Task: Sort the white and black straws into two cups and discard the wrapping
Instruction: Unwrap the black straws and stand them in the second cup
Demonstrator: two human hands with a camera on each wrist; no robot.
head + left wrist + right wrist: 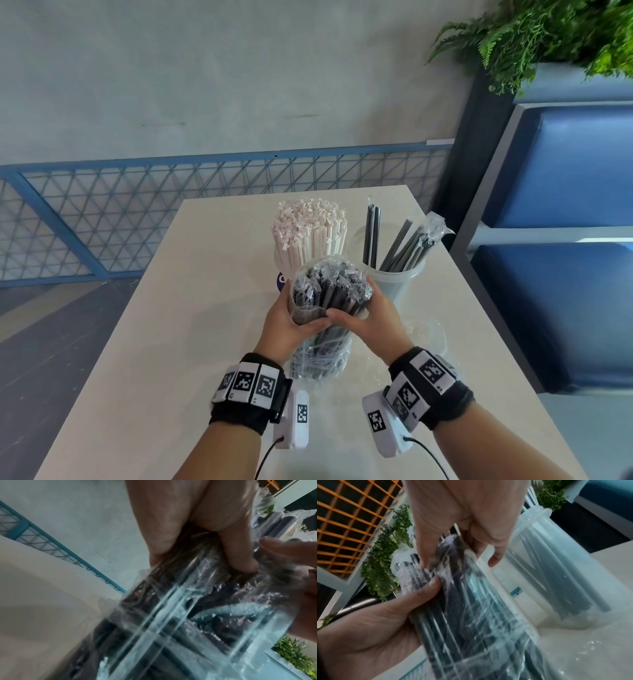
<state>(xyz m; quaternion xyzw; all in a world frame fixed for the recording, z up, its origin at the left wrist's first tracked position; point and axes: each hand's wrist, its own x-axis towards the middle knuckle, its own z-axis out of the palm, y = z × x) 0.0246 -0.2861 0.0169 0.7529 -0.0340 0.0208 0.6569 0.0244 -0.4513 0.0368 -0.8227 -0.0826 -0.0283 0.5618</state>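
A bundle of black straws (323,308) in clear plastic wrapping stands upright on the table (171,325), near its middle. My left hand (298,318) grips the bundle from the left, thumb across the front. From the right, my right hand (356,305) curls its fingers round the upper part. In the left wrist view my left fingers (197,534) press into the wrapped bundle (171,608). In the right wrist view my right hand (462,520) pinches the wrapped bundle (471,608) near its top. Behind stand packed white straws (310,233) in a cup and a clear cup (397,277) with several black straws.
Loose clear wrapping (424,332) lies on the table just right of my right wrist. A blue bench (565,291) runs along the table's right edge, with a plant (548,37) above it. A blue mesh railing (171,205) stands beyond the far edge.
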